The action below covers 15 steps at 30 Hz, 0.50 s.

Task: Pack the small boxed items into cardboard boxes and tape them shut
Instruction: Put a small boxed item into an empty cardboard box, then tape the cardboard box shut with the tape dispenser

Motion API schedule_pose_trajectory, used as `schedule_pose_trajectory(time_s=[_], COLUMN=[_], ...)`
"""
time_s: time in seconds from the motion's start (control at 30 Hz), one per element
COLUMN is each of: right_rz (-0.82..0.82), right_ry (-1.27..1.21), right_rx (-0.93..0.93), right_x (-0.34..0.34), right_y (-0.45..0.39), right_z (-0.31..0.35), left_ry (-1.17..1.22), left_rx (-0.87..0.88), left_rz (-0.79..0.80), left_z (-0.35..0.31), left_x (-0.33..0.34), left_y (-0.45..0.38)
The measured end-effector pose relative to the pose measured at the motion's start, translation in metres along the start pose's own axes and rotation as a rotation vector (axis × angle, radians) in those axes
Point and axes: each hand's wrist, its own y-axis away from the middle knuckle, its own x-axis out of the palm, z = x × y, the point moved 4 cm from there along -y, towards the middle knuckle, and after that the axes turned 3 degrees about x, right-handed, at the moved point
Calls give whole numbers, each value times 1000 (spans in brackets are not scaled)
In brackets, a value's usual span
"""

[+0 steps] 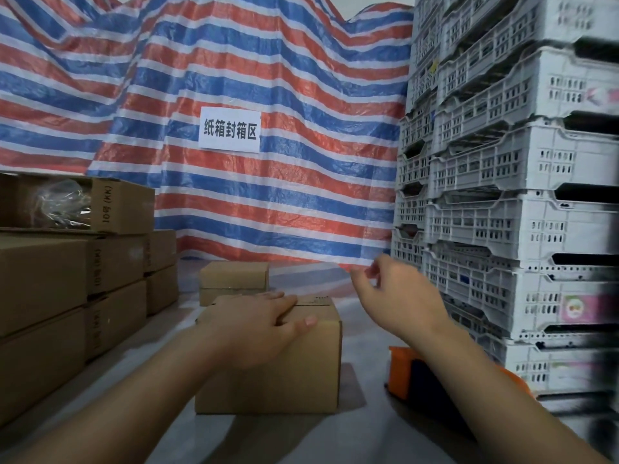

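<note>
The left hand (264, 324) lies flat on the closed box (278, 370), fingers together across its top seam. The right hand (398, 296) hovers to the right of the box, fingers loosely curled, holding nothing; the orange tape dispenser (402, 366) lies right of the box, below this nearer hand.

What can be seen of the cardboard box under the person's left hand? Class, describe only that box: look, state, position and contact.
The cardboard box is plain brown corrugated card, rectangular, standing upright on the pale sheet-covered floor in the middle foreground. Its top flaps are folded shut, with small print near the far edge; whether tape is on the seam cannot be told. The left hand lies flat on its top, thumb over the front edge. A smaller box stands just behind it. The right hand is raised clear of it.
</note>
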Motion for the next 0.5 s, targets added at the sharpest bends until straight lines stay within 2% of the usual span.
schedule_pose_trajectory(time_s=[0.07, 0.23, 0.37, 0.5], right_rz=[52, 125, 193, 192], right_ry=[196, 486, 524, 560], right_rx=[48, 177, 270, 249], right_x=[-12, -26, -16, -3], right_y=[10, 53, 74, 83], right_z=[-17, -68, -91, -94], left_ry=[9, 21, 27, 25], left_rx=[-10, -19, -21, -20], left_rz=[-10, -4, 2, 7], left_z=[0, -2, -2, -2], left_x=[0, 0, -1, -1], left_y=[0, 1, 2, 3])
